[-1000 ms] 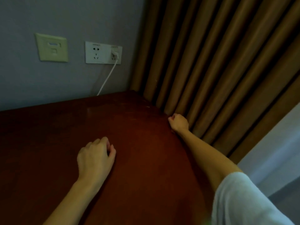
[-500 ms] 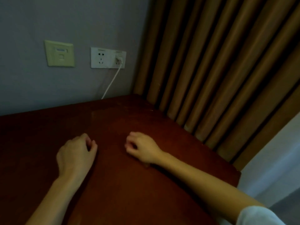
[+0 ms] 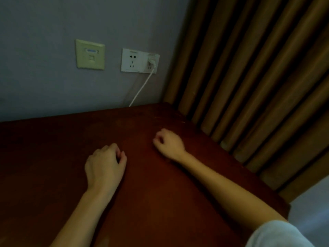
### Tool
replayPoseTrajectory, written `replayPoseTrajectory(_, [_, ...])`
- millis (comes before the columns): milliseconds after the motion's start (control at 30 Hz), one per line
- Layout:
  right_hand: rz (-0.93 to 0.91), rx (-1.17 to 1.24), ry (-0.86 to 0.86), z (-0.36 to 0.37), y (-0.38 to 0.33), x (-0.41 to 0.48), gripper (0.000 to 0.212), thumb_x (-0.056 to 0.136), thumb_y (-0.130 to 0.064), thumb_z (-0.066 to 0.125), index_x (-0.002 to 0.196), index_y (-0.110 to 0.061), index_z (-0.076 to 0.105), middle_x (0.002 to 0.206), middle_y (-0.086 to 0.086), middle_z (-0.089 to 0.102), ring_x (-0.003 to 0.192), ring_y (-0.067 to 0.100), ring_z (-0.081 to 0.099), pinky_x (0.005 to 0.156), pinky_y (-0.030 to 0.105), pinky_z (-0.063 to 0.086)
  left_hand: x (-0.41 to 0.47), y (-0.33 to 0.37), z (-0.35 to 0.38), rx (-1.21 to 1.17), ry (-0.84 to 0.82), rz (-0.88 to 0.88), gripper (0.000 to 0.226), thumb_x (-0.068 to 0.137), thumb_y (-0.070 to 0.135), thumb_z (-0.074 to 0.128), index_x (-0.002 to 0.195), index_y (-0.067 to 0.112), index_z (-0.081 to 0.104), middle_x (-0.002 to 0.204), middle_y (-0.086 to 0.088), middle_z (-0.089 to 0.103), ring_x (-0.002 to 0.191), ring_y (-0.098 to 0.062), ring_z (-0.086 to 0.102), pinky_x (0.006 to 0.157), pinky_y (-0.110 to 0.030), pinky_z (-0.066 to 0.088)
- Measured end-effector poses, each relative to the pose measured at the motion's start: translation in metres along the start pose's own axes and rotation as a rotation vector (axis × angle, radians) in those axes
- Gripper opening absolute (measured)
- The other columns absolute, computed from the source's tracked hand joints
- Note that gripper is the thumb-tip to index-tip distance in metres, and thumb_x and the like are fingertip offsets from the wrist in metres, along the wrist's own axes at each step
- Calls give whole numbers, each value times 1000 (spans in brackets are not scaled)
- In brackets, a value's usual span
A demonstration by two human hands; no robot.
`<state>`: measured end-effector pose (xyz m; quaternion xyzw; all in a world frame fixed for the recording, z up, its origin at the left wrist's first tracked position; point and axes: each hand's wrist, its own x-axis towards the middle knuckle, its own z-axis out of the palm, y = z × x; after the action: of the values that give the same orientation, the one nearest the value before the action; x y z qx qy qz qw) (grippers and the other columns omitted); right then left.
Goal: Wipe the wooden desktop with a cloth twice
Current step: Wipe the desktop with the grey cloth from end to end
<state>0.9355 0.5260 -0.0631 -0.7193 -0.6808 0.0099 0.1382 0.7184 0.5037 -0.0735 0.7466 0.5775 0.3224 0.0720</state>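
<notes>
The dark red-brown wooden desktop fills the lower part of the head view. My left hand rests on it near the middle, with its fingers loosely curled and nothing in them. To its right and a little farther back, my right hand lies on the wood with fingers curled into a loose fist. No cloth shows in or under either hand, or anywhere on the desk.
A grey wall runs along the desk's far edge, carrying a beige data plate and a white socket with a white cable plugged in. Brown curtains hang against the desk's right edge.
My right hand swept left from the desk's right edge by the curtain to the middle of the desktop, then edged a little toward the wall. My left hand stayed roughly in place.
</notes>
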Motion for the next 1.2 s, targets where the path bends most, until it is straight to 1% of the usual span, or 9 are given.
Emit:
replayPoseTrajectory(133, [-447, 87, -102, 8, -79, -37, 14, 89, -19, 55, 86, -7, 61, 88, 9, 57, 85, 27, 54, 70, 31, 38, 0, 2, -3, 2, -1, -37, 15, 89, 25, 54, 79, 15, 54, 71, -4, 61, 68, -26, 58, 55, -31, 35])
replayPoseTrajectory(233, [-436, 68, -111, 6, -67, -16, 17, 91, -23, 53, 83, -9, 58, 89, 8, 55, 85, 25, 54, 68, 31, 36, 0, 2, -4, -1, 8, -39, 16, 89, 24, 54, 75, 15, 54, 67, -2, 58, 64, -24, 57, 53, -30, 36])
replayPoseTrajectory(400, [105, 55, 9, -6, 51, 70, 24, 94, -29, 50, 97, -11, 66, 104, 10, 63, 98, 26, 59, 77, 33, 43, 0, 2, -6, -14, 9, -35, 20, 89, 27, 56, 70, 22, 51, 58, 8, 47, 53, -7, 45, 45, -25, 31])
replayPoseTrajectory(567, [492, 108, 84, -15, 122, 99, 26, 95, -31, 42, 86, -15, 61, 69, 1, 60, 73, 20, 62, 58, 27, 42, 2, 4, -4, 15, -16, -69, 19, 90, 32, 53, 72, 26, 49, 61, 12, 46, 55, -3, 43, 49, -22, 32])
replayPoseTrajectory(700, [363, 67, 43, -6, 85, 103, 26, 95, -31, 42, 85, -14, 60, 85, 7, 64, 85, 25, 64, 64, 29, 46, 0, 1, -4, -1, 5, -63, 19, 89, 30, 55, 72, 24, 52, 60, 11, 47, 55, -5, 43, 49, -25, 32])
replayPoseTrajectory(833, [-179, 8, -29, 13, -10, 60, 21, 93, -25, 51, 95, -9, 64, 103, 15, 60, 99, 31, 56, 82, 36, 41, 3, -5, -5, -9, 52, -118, 21, 88, 29, 58, 69, 20, 55, 58, 7, 50, 54, -13, 49, 51, -29, 40])
replayPoseTrajectory(967, [-595, 86, -134, 25, -86, 25, 15, 90, -21, 56, 81, -9, 58, 87, 10, 55, 83, 28, 54, 71, 35, 39, 12, -23, -14, 35, 81, -218, 20, 86, 29, 59, 71, 16, 58, 62, -3, 57, 58, -26, 56, 54, -32, 42])
replayPoseTrajectory(1067, [-552, 94, -125, 27, -75, 57, 16, 92, -20, 55, 82, -7, 59, 88, 12, 54, 86, 28, 52, 74, 36, 37, 17, -36, -19, 10, 120, -266, 20, 87, 28, 59, 72, 15, 58, 63, -5, 59, 58, -27, 55, 56, -32, 38])
replayPoseTrajectory(1200, [-174, 52, -52, 23, -5, 127, 23, 95, -24, 50, 95, -5, 63, 102, 17, 55, 99, 33, 52, 82, 36, 36, 17, -40, -18, -10, 128, -260, 21, 88, 29, 58, 71, 17, 57, 58, 3, 53, 49, -16, 47, 50, -29, 39])
